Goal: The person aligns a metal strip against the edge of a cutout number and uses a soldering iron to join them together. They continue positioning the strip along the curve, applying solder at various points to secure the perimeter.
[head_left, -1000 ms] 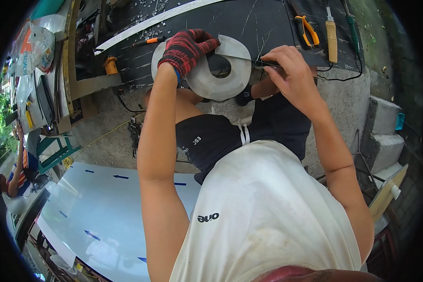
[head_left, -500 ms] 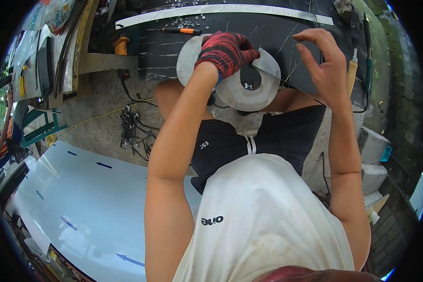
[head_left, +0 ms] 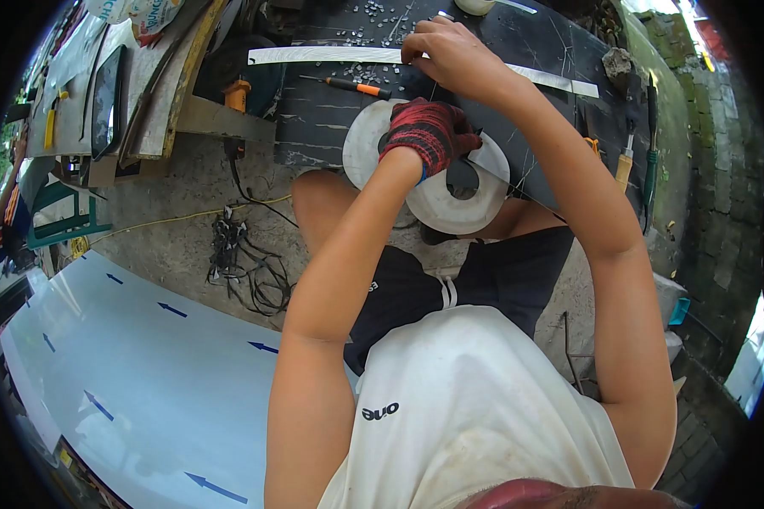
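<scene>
Pale grey, one figure-eight piece (head_left: 477, 204) lies nearest me, at the near edge of the black table (head_left: 312, 127); I read its long axis as slanting from far left to near right. I have the left hand (head_left: 424, 136), in a red-and-black glove, closed over its middle, fingers bent and gripping it. Just beyond sits one orange-and-black screwdriver (head_left: 358, 86), tip pointing left. Farther out, one metal strip (head_left: 331, 55) runs crosswise; over it I hold the right hand (head_left: 454, 55) with fingers curled, and I cannot tell whether they pinch anything. Small chips (head_left: 372, 12) are scattered there, too many to count. At the far edge is one round container (head_left: 475, 5), cut off, its contents unclear.
</scene>
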Demonstrator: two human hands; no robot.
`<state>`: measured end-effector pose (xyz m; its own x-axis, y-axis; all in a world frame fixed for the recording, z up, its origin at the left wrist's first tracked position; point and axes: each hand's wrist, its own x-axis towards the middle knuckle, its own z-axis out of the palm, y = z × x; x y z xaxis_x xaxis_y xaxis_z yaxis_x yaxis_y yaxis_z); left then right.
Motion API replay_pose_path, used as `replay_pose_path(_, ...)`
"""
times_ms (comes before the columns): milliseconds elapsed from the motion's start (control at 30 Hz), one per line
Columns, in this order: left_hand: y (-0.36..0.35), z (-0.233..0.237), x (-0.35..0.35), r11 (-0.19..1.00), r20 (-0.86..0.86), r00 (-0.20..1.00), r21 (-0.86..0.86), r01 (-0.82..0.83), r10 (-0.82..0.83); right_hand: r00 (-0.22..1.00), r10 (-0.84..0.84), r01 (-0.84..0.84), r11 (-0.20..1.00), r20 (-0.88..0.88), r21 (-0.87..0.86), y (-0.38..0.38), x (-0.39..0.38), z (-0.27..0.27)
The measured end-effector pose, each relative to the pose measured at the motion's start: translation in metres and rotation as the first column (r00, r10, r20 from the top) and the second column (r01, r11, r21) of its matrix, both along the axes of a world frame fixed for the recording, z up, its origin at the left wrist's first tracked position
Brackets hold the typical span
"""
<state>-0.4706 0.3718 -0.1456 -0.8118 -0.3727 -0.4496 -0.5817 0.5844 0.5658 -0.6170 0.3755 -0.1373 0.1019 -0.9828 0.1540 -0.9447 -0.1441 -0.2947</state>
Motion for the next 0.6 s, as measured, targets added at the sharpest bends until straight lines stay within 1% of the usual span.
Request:
replay_pose_path(100,0.0,0.001,0.0,1.0,0.009,1.0,0.009,-0.002,0.002,0.999,0.036,-0.037,0.999,-0.024,-0.026,-0.011,0.009,-0.009)
replay_pose_path(267,0.0,0.002,0.001,1.0,-0.006,1.0,-0.026,0.003,-0.003,1.0,0.027,-0.027,1.0,0.005,-0.015,-0.025,0.013,-0.011)
replay_pose_path(333,0.001,-0.002,0.001,0.999,-0.014,1.0,-0.035,-0.003,0.003,0.996,-0.087,0.087,0.996,-0.013,0.034,-0.031,0.01,-0.011)
replay_pose_path(367,0.001,-0.003,0.001,0.999,-0.02,1.0,-0.041,-0.005,0.004,0.996,-0.084,0.084,0.996,-0.016,0.031,-0.034,0.006,-0.012)
replay_pose_path(400,0.0,-0.002,0.001,0.999,-0.024,1.0,-0.044,-0.008,0.006,0.993,-0.12,0.12,0.993,-0.012,0.012,-0.037,0.001,-0.014)
replay_pose_path(467,-0.001,0.002,0.001,1.0,0.018,1.0,0.004,0.008,-0.008,0.984,-0.181,0.181,0.984,-0.007,0.006,-0.041,-0.01,-0.017)
replay_pose_path(500,-0.001,0.002,0.0,1.0,0.012,1.0,0.001,0.007,-0.007,0.984,-0.18,0.18,0.984,-0.013,0.003,-0.044,-0.015,-0.02)
replay_pose_path(567,-0.002,0.003,0.001,0.999,0.032,0.999,0.047,-0.003,0.001,0.981,-0.186,0.184,0.982,0.063,0.029,-0.05,-0.024,-0.025)
replay_pose_path(600,-0.002,0.003,0.001,0.999,0.028,1.0,0.045,-0.002,0.0,0.981,-0.187,0.186,0.982,0.059,0.026,-0.051,-0.023,-0.022)
